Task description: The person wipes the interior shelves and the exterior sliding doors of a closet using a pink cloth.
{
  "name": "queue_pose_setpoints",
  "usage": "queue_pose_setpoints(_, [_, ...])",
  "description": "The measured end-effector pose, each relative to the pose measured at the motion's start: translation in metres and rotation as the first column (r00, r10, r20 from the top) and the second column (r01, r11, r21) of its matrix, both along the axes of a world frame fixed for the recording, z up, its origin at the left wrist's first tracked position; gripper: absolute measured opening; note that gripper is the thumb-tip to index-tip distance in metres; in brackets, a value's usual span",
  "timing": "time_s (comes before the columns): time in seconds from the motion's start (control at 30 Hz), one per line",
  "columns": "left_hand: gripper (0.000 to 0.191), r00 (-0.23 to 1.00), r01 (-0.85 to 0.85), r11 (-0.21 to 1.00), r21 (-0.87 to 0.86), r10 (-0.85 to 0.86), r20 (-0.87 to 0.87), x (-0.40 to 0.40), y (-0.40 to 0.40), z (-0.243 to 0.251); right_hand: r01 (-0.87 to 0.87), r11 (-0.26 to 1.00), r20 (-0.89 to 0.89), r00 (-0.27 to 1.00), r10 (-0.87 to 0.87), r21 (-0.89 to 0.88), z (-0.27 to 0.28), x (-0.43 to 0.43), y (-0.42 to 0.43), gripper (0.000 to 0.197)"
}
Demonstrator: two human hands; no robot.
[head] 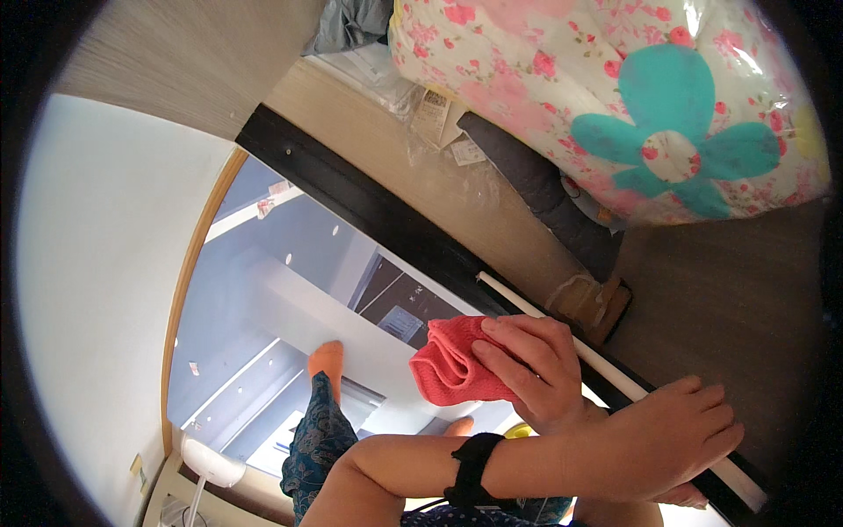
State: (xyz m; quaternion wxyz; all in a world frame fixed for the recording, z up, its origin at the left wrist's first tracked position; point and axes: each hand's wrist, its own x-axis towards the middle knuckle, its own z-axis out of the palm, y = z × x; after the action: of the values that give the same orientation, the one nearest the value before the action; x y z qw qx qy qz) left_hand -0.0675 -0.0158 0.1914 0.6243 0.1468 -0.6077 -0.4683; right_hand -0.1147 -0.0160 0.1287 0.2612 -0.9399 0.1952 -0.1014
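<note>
A folded red cloth (461,362) is in my right hand (537,362), pinched between its fingers near the dark shelf edge. My left hand (685,438) is farther right, its forearm, with a black wrist strap (475,469), crossing in front of my right wrist. That hand rests at the dark edge with its pale strip (612,372), fingers bent over it; its palm side is hidden. Above my hands is a floral bedding bundle (546,85) in clear plastic, on the wooden shelf (369,132).
Beside the bundle lie a grey plastic bag (349,26), a dark grey fabric item (540,191) and a brown item (589,303). Below are a glossy, reflective floor (237,296), my feet (326,362), a white lamp (212,461) and a pale wall (118,263).
</note>
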Motion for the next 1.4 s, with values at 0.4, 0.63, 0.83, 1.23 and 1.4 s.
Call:
queue_pose_setpoints(0.4, [0.069, 0.923, -0.383, 0.88, 0.282, 0.352, 0.154, 0.004, 0.049, -0.025, 0.008, 0.889, -0.29, 0.947, 0.141, 0.458, 0.024, -0.051, 0.058, 0.053])
queue_pose_setpoints(0.63, [0.054, 0.792, -0.599, 0.714, 0.363, 0.461, 0.401, 0.039, 0.1, -0.016, 0.324, 0.844, -0.281, 0.935, -0.217, 0.428, 0.074, -0.1, 0.11, 0.042])
queue_pose_setpoints(0.83, [0.045, 0.688, -0.722, 0.555, 0.413, 0.516, 0.51, 0.059, 0.124, 0.042, 0.321, 0.939, -0.118, 0.944, -0.307, 0.126, 0.173, -0.042, 0.081, 0.024])
queue_pose_setpoints(1.23, [0.04, 0.936, -0.162, 0.737, 0.656, 0.325, -0.134, 0.112, 0.155, 0.215, 0.455, 0.888, 0.182, 0.869, -0.46, 0.072, 0.358, 0.016, 0.096, 0.028])
queue_pose_setpoints(1.4, [0.065, 0.956, -0.13, 0.844, 0.52, 0.245, -0.158, 0.133, 0.157, 0.299, 0.435, 0.883, 0.336, 0.816, -0.469, 0.177, 0.426, 0.027, 0.102, 0.031])
